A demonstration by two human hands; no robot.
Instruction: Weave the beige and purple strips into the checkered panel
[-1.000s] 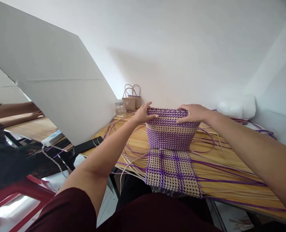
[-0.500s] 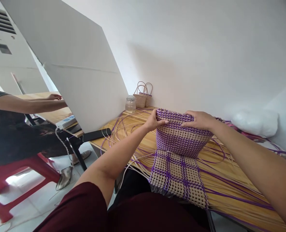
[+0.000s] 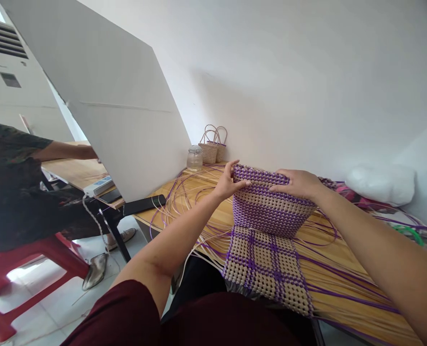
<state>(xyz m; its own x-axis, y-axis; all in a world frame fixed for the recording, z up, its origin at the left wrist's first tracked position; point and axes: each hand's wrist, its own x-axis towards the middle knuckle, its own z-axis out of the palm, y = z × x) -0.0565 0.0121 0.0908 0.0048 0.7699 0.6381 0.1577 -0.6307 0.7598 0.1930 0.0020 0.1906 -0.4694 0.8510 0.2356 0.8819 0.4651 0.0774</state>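
Note:
A purple and beige woven basket piece point(image 3: 271, 216) bends upward at the table's front edge. Its lower panel has a checked pattern; its raised panel is striped. At the raised panel's top left corner is my left hand point(image 3: 229, 183), thumb on the near face and a finger lifted off the rim. My right hand point(image 3: 295, 185) grips the top right, thumb in front, with the other fingers hidden behind. Loose purple and beige strands point(image 3: 346, 283) run out from both sides over the wooden table point(image 3: 213, 217).
Behind stand a glass jar point(image 3: 194, 158) and small woven baskets point(image 3: 213, 150) with handles. A black phone-like slab point(image 3: 144, 204) lies at the left by a white partition point(image 3: 123, 125). A white plastic bundle point(image 3: 381, 183) is at the right. Beyond the partition, a person sits on a red stool point(image 3: 51, 269).
A finger of my left hand has lifted off the rim; my right hand keeps its grip. The seated person's arm has moved further behind the partition. The view has shifted slightly.

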